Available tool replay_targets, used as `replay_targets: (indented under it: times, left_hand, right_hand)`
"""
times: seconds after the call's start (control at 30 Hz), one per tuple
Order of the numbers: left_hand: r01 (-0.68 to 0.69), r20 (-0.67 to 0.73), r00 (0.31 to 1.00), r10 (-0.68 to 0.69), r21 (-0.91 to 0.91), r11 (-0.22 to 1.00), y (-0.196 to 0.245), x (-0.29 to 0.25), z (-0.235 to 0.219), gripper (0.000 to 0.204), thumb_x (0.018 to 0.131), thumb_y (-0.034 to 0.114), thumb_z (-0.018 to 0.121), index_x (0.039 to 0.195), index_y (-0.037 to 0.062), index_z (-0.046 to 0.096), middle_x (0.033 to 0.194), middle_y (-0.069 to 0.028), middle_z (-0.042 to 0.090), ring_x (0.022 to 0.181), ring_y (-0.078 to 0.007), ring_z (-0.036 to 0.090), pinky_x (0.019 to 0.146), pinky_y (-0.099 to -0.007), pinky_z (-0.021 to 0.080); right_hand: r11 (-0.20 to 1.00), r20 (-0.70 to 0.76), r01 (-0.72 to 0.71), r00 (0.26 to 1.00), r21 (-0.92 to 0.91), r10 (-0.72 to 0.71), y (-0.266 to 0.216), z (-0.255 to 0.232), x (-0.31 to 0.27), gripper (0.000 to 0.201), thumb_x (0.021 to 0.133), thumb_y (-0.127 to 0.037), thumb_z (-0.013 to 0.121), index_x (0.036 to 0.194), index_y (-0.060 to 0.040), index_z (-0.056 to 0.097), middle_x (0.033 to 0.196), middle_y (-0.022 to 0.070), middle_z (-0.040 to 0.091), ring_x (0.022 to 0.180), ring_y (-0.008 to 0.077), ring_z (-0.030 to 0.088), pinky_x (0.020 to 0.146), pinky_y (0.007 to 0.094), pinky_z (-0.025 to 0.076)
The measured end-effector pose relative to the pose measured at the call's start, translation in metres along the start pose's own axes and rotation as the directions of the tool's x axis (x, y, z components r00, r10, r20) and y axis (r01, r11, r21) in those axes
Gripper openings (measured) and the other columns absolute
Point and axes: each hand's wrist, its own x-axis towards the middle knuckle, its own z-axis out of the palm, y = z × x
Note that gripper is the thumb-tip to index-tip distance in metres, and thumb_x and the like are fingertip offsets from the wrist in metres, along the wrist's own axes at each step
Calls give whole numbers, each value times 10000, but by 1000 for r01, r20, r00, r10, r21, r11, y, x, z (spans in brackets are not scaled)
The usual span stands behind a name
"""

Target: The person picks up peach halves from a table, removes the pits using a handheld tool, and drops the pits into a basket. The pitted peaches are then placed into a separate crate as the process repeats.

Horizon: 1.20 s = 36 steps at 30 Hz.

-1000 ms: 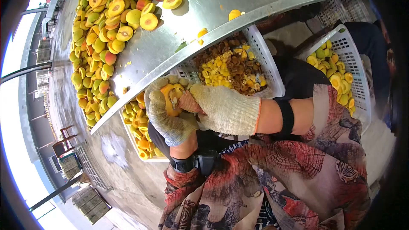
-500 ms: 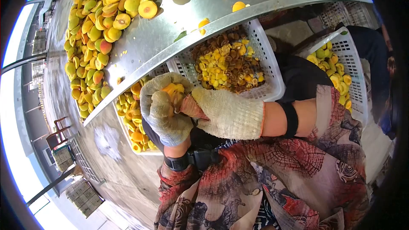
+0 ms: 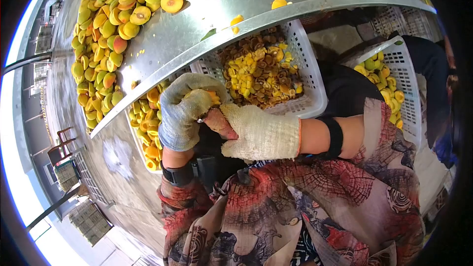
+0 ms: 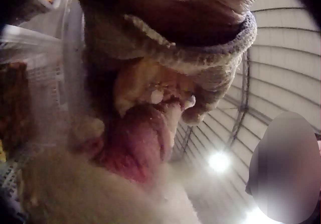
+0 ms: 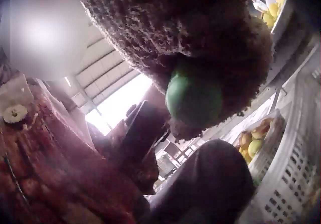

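My gloved left hand (image 3: 180, 113) curls round a peach half (image 3: 214, 97), and only an orange strip of it shows past the fingers. In the left wrist view the cut flesh of the peach half (image 4: 133, 83) faces the other hand. My right hand (image 3: 261, 130), in a knitted glove with a reddish wrapping on the thumb (image 3: 220, 123), grips a small tool. Its rounded green handle end (image 5: 193, 98) sticks out of the glove in the right wrist view. A shiny metal tip (image 4: 189, 102) lies at the flesh; the rest of the tool is hidden.
A metal table (image 3: 197, 17) bears a heap of peach halves (image 3: 101, 59). Below its edge stands a white crate (image 3: 315, 81) of brown and yellow scraps. Peach halves (image 3: 148, 130) fill another crate at left, and a third crate (image 3: 406, 86) stands at right.
My left hand has turned and shifted left, covering most of the peach half that showed before. The right hand keeps its grip on the tool, close against the fruit.
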Motion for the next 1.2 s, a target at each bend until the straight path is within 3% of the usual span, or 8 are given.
replay_targets:
  times: [0.23, 0.37, 0.5, 0.63, 0.7, 0.77, 0.87, 1.2]
  left_hand:
    - [98, 122, 986, -111, 113, 989, 11, 9, -7, 333, 713, 259, 644, 889, -23, 639, 823, -109, 645, 752, -183, 603, 683, -294, 480]
    - [-66, 11, 996, 83, -519, 852, -6, 2, 12, 434, 806, 416, 600, 979, 18, 581, 937, -159, 594, 781, -268, 565, 696, -382, 482]
    - [-116, -249, 965, -85, -692, 712, -20, 1, 14, 399, 879, 363, 531, 1011, -12, 557, 950, -174, 600, 790, -295, 597, 706, -403, 515]
    - [-198, -346, 924, -161, -795, 574, -30, -8, -16, 333, 865, 318, 579, 990, 9, 579, 946, -149, 601, 861, -299, 579, 744, -394, 508]
    - [-275, -475, 869, -139, -696, 663, -27, -22, -37, 322, 848, 285, 607, 1012, 9, 577, 995, -123, 595, 905, -279, 576, 793, -404, 504]
    - [-298, -616, 671, 413, 286, 911, -68, -33, -95, 360, 873, 266, 580, 1115, -1, 560, 1117, -121, 580, 1016, -256, 566, 854, -401, 496]
    - [-34, -726, 687, -17, -56, 998, -21, -40, -108, 508, 916, 411, 503, 1333, 122, 482, 1328, -31, 490, 1186, -148, 453, 944, -366, 379]
    - [110, -242, 956, 166, 819, 563, 26, 187, -108, 613, 780, 234, 648, 1324, 39, 442, 1222, -187, 555, 1107, -255, 547, 914, -336, 432]
  right_hand:
    - [583, 596, -571, 783, 578, 177, -22, -34, -1, 198, 730, -160, 661, 802, -34, 527, 653, 86, 587, 524, 210, 613, 452, 318, 481]
    - [233, 581, -576, 812, 783, 53, -20, -34, -3, 269, 732, -108, 678, 920, -18, 508, 603, 28, 537, 497, 141, 573, 446, 262, 450]
    - [974, -14, 202, 979, -101, -205, 5, -16, 8, 162, 754, -166, 644, 839, -84, 533, 710, 116, 590, 638, 261, 646, 521, 386, 530]
    - [672, -39, 14, 997, -741, -64, 5, -18, 7, 166, 832, -242, 556, 898, -89, 555, 761, 109, 608, 688, 280, 662, 551, 438, 534]
    - [540, -102, -93, 995, -836, 15, 9, -22, 8, 184, 851, -266, 527, 900, -91, 560, 763, 101, 614, 697, 275, 664, 545, 422, 533]
    - [542, -132, -116, 991, -832, 8, 15, -31, 8, 191, 849, -279, 529, 897, -96, 562, 744, 96, 613, 685, 277, 657, 536, 413, 527]
    - [509, -190, -87, 970, -857, -153, 19, -45, 12, 207, 854, -308, 526, 866, -104, 557, 722, 82, 604, 660, 265, 643, 530, 398, 516]
    - [554, -223, -167, 974, -816, -35, 8, -58, 12, 119, 817, -194, 531, 883, -101, 565, 793, 79, 606, 698, 246, 643, 530, 391, 523]
